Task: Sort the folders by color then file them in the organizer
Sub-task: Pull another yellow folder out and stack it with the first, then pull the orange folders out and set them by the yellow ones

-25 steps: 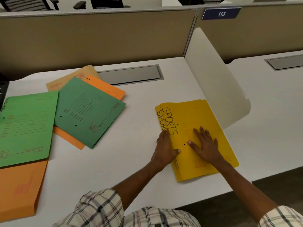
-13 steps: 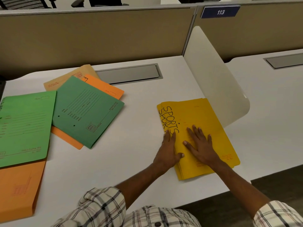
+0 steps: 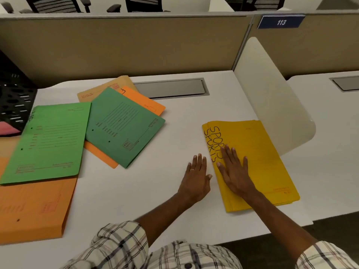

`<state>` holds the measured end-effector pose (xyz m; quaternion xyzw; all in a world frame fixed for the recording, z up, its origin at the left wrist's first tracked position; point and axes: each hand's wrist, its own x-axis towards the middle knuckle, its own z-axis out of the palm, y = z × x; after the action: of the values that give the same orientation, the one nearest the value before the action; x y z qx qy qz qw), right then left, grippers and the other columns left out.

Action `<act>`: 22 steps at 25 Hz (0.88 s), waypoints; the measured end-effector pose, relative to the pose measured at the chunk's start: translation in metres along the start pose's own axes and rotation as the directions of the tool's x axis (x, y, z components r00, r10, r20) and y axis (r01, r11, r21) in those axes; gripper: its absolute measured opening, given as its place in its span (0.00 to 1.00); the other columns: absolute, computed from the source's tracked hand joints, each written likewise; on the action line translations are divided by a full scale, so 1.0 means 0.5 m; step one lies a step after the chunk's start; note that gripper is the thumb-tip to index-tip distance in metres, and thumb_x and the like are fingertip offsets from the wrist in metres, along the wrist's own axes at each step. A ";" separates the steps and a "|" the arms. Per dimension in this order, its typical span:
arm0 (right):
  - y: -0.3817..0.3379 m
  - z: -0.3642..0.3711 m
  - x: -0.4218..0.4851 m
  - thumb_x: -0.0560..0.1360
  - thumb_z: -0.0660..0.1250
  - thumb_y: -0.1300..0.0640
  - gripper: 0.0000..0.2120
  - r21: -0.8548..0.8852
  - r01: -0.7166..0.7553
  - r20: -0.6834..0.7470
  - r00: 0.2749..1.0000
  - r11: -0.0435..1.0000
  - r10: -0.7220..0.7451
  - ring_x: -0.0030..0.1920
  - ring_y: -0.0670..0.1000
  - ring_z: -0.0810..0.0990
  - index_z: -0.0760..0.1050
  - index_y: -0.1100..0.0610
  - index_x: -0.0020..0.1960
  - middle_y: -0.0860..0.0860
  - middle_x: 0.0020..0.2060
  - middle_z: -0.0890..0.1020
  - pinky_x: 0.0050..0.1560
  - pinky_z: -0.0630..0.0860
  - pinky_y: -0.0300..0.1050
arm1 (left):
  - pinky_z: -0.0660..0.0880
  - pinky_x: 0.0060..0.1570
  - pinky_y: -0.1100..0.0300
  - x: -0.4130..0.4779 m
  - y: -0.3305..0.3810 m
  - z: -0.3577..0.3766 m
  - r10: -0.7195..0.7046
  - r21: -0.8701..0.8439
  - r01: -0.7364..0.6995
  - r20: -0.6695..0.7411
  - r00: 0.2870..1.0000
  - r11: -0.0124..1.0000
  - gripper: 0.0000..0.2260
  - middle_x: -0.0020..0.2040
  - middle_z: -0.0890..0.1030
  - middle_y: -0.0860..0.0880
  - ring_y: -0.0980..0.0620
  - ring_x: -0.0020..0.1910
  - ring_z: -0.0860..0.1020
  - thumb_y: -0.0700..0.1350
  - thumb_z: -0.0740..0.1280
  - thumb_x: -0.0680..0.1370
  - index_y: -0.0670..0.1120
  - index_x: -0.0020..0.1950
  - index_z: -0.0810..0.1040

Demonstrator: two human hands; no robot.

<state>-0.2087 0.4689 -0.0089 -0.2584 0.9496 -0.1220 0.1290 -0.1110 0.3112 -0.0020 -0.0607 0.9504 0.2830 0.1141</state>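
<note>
Yellow stack [image 3: 258,158] looks sorted: several yellow folders roughly squared on the desk [image 3: 174,136] at right, just beside the white divider [image 3: 272,103], top one marked SPORTS along its left edge. Right hand [image 3: 235,171] lies flat on the stack, fingers straight and spread, gripping nothing. Left hand [image 3: 197,177] is flat too, fingers straight and together, over bare desk just beside the stack's left edge; I can't tell if the palm actually touches. So both hands wide, nothing held. My read: yellows done, step in hand is moving on to the greens and oranges. Those are a jumble at left: light green folder [image 3: 46,142] overlaps a big orange folder [image 3: 33,206]; dark green folder [image 3: 124,127] lies tilted over a second orange folder [image 3: 143,100] and a tan folder [image 3: 108,86]. Black mesh organizer [image 3: 15,101] sits at the far left edge, partly out of frame, with a pink item [image 3: 7,129] in it. How I'd run it: lift the right hand straight up so the yellows don't skew. Take dark green first since it's on top, lay it on light green, align the spines. Then gather the oranges. Slide with a flat palm, pinch only once a corner overhangs. Risk: dragging a top folder shifts whatever's under it, so pin the lower one with the free hand. Tan gets its own pile, my call.
</note>
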 end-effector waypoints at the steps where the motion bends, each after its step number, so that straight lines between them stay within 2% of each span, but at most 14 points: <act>1: -0.030 0.006 0.001 0.81 0.40 0.36 0.33 0.010 0.023 -0.011 1.000 1.000 -0.022 0.80 0.49 0.34 0.36 0.48 0.81 0.45 0.81 0.38 0.78 0.37 0.65 | 0.44 0.82 0.47 -0.012 -0.023 -0.015 -0.023 -0.002 0.023 -0.037 0.999 1.000 0.29 0.84 0.42 0.42 0.44 0.83 0.40 0.52 0.51 0.87 0.41 0.83 0.44; 3: -0.090 0.020 0.005 0.80 0.39 0.34 0.35 0.040 0.069 -0.034 0.997 0.997 -0.068 0.80 0.48 0.35 0.35 0.49 0.81 0.45 0.80 0.37 0.78 0.36 0.62 | 0.43 0.82 0.48 -0.039 -0.075 -0.049 -0.067 -0.010 0.066 -0.100 0.993 0.998 0.29 0.84 0.42 0.43 0.45 0.83 0.39 0.53 0.50 0.87 0.42 0.83 0.45; 6: -0.190 0.047 0.007 0.82 0.43 0.36 0.34 0.044 0.163 -0.066 0.985 0.986 -0.160 0.80 0.46 0.35 0.34 0.48 0.81 0.45 0.80 0.37 0.79 0.37 0.60 | 0.42 0.82 0.49 -0.097 -0.172 -0.097 -0.136 0.001 0.138 -0.176 0.975 0.990 0.29 0.84 0.41 0.44 0.46 0.82 0.38 0.54 0.50 0.87 0.43 0.84 0.44; 11: -0.348 0.098 0.011 0.82 0.43 0.37 0.33 0.063 0.268 -0.062 0.962 0.961 -0.264 0.80 0.45 0.35 0.36 0.48 0.81 0.44 0.81 0.38 0.79 0.39 0.61 | 0.44 0.82 0.49 -0.195 -0.322 -0.170 -0.234 -0.025 0.236 -0.265 0.935 0.971 0.29 0.84 0.44 0.44 0.46 0.83 0.41 0.54 0.51 0.87 0.42 0.84 0.46; 17: -0.570 0.182 -0.003 0.82 0.44 0.37 0.34 0.089 0.287 -0.036 0.958 0.954 -0.285 0.80 0.45 0.36 0.37 0.51 0.82 0.46 0.81 0.39 0.80 0.42 0.61 | 0.41 0.81 0.50 -0.328 -0.501 -0.243 -0.235 0.030 0.252 -0.268 0.934 0.967 0.30 0.84 0.42 0.43 0.46 0.83 0.39 0.53 0.51 0.87 0.41 0.83 0.45; 22: -0.737 0.253 -0.027 0.82 0.44 0.37 0.34 0.092 0.324 -0.005 0.946 0.942 -0.325 0.80 0.46 0.36 0.38 0.52 0.82 0.46 0.81 0.40 0.80 0.42 0.60 | 0.42 0.81 0.48 -0.434 -0.642 -0.288 -0.283 0.112 0.322 -0.269 0.920 0.940 0.30 0.84 0.43 0.43 0.45 0.83 0.40 0.55 0.49 0.87 0.41 0.83 0.45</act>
<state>0.0108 0.1470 -0.0151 -0.4057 0.8868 -0.1836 0.1236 0.1302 -0.0245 0.0015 -0.2333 0.9551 0.1779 0.0406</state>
